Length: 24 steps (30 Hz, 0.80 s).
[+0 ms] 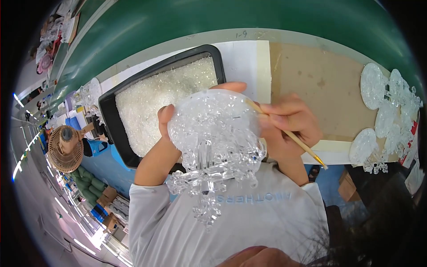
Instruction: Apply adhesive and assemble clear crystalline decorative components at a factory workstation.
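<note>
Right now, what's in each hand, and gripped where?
Left hand grips the clear crystal-like ornament by its domed rim. Right hand pinches a thin wooden stick near its upper end.

We raised both forearms from the lower edge, white sleeves pushed back. Our left hand [165,133] curled upward, thumb and fingertips spread in a cupping grip. Our right hand [291,127] closed in a pinch, fingers bent, wrist turned inward.

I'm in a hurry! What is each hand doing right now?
Left hand: holding the clear, round, bumpy plastic ornament.
Right hand: gripping a thin wooden stick with a yellow tip.
</note>
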Available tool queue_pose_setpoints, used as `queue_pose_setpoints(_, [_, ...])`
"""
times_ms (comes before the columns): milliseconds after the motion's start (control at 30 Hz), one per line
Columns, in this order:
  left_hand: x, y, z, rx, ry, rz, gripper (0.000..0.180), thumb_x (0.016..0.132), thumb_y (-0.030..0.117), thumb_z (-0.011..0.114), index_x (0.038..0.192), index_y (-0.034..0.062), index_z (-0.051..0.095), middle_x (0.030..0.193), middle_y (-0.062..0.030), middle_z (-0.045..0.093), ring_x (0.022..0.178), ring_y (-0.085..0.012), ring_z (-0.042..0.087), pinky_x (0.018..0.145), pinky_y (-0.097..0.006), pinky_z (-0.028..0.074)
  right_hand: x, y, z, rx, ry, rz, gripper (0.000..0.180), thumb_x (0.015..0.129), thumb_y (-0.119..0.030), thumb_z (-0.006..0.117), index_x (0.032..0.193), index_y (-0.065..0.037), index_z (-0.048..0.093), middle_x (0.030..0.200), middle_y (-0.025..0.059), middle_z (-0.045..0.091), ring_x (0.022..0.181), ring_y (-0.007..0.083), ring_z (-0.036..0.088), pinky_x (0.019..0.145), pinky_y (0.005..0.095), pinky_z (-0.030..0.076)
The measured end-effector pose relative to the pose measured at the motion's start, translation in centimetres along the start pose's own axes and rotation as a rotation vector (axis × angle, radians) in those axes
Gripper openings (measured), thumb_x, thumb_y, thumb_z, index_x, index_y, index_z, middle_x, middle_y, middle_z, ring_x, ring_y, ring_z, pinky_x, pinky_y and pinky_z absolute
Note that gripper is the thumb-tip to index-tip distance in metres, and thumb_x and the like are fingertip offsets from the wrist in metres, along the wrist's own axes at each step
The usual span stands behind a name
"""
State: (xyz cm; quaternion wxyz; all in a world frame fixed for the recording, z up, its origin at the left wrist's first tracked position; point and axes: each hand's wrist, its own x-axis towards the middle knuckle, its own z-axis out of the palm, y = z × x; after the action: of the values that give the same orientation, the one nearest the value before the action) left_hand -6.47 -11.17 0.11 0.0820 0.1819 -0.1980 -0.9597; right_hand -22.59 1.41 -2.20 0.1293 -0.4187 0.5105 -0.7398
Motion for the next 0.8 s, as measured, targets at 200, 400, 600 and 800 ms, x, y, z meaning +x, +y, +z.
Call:
queue_pose_setpoints(200, [-0.1, 0.3, 0.4, -0.095, 0.034, -0.043, 0.123, 0.066, 0.071, 0.065, 0.150, -0.0074, 0.020, 0.134, -0.0219, 0.054, 0.120, -0.0289, 0.057, 0.100, -0.041, 0.046, 0.5, 0.1, 0.5, 0.016, -0.033, 0.007, 0.018, 0.078, 0.004, 0.075, 0.085, -0.006, 0.061, 0.089, 0.0151, 0.070, 0.065, 0.0152, 0.054, 0.061, 0.0287, 0.042])
queue_pose_setpoints(400, [0.3, 1.6, 2.0, 0.088, 0.009, -0.175, 0.123, 0.065, 0.070, 0.065, 0.151, -0.0057, 0.020, 0.137, -0.0212, 0.051, 0.123, -0.0294, 0.055, 0.103, -0.041, 0.044, 1.2, -0.3, 0.5, 0.039, -0.047, 0.064, 0.018, 0.078, 0.004, 0.074, 0.084, -0.007, 0.062, 0.088, 0.0145, 0.071, 0.067, 0.0144, 0.052, 0.061, 0.0290, 0.040])
queue_pose_setpoints(600, [0.6, 0.5, 1.3, -0.378, -0.282, -0.024, 0.126, 0.064, 0.071, 0.065, 0.154, -0.0022, 0.016, 0.140, -0.0190, 0.049, 0.125, -0.0291, 0.053, 0.107, -0.041, 0.041, 1.1, 0.2, -0.1, 0.082, -0.051, 0.065, 0.017, 0.077, 0.004, 0.074, 0.084, -0.006, 0.063, 0.088, 0.0142, 0.071, 0.067, 0.0143, 0.051, 0.062, 0.0284, 0.040])
queue_pose_setpoints(800, [0.4, 0.8, 2.7, -0.024, 0.059, -0.133, 0.127, 0.065, 0.071, 0.065, 0.156, 0.0005, 0.011, 0.142, -0.0182, 0.048, 0.126, -0.0279, 0.053, 0.108, -0.039, 0.039, 3.0, -1.2, 1.1, -0.022, -0.163, 0.117, 0.017, 0.075, 0.002, 0.076, 0.080, -0.006, 0.063, 0.085, 0.0134, 0.071, 0.065, 0.0139, 0.049, 0.061, 0.0290, 0.039])
